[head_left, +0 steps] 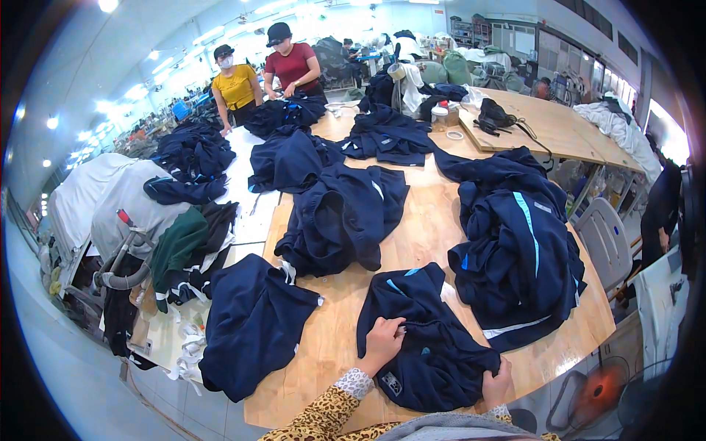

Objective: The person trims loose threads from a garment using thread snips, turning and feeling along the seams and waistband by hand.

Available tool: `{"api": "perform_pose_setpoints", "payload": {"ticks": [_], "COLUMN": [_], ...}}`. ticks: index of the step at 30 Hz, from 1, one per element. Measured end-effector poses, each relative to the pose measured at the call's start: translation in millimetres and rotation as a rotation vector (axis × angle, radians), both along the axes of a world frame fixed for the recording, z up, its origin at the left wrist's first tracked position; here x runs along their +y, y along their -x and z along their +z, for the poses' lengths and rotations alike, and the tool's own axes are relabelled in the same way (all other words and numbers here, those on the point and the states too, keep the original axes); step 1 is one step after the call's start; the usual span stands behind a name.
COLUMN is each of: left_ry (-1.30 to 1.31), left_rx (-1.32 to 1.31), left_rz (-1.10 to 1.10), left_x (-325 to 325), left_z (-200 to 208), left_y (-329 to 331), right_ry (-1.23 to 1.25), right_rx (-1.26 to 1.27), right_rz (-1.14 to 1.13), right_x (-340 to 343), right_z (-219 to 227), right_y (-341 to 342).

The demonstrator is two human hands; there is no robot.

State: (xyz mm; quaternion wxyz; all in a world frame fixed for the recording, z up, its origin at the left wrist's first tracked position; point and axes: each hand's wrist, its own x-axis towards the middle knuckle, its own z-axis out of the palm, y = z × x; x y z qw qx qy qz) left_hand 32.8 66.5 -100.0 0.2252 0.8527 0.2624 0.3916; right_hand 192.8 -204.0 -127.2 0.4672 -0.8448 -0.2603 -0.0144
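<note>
Leopard-print sleeve sits nearest us at six o'clock, and left of it, at seven, a navy piece lies spread, finished or waiting we cannot tell. Our left hand curls on the navy garment at five o'clock, its pinch unclear, while our right hand grips the right edge, so we judge this one under way. At three o'clock a navy heap lies untouched by us, its stage unclear.
</note>
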Motion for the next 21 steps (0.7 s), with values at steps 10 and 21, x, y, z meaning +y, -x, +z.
{"api": "perform_pose_setpoints", "payload": {"ticks": [10,21], "left_ry": [0.053,0.101], "left_rx": [-0.006,-0.07], "left_rz": [0.008,0.004], "left_x": [3.7,4.3], "left_z": [0.7,-0.5], "left_y": [1.7,0.4], "right_ry": [0.039,0.061], "right_rx": [-0.055,-0.057], "right_rz": [-0.025,-0.027], "right_x": [3.3,4.8], "right_z": [-7.8,-8.0], "right_y": [0.3,-1.7]}}
